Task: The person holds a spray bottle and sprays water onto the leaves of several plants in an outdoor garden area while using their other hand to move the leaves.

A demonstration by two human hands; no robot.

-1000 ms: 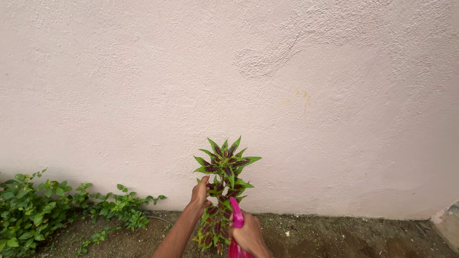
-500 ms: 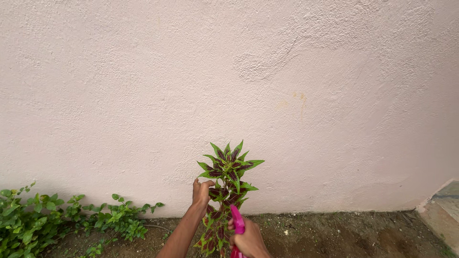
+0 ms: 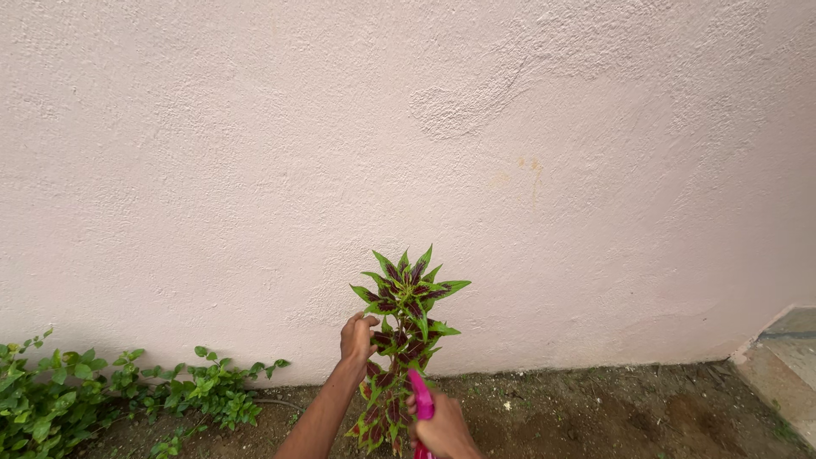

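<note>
A rough pale pink plastered wall [image 3: 425, 153] fills nearly the whole view, and along its foot runs a strip of bare brown soil [image 3: 578, 408]. Rising in front of the wall at the centre is a plant with green-edged, dark red leaves [image 3: 406, 308], its stem upright and its top leaves fanned out. The left hand [image 3: 357, 338] is up at the left side of the plant, fingers curled around a leaf or stem in the middle of the foliage. Lower and to the right, the right hand [image 3: 440, 429] is wrapped around a bright pink spray bottle [image 3: 422, 399]; only the head and nozzle show, poking up just beside the lower leaves, and the body runs off the bottom edge, so what it contains cannot be told. At the far left, low green creeping plants [image 3: 102, 391] spread over the ground. At the far right, a grey stone slab [image 3: 786, 365] meets the soil.
</note>
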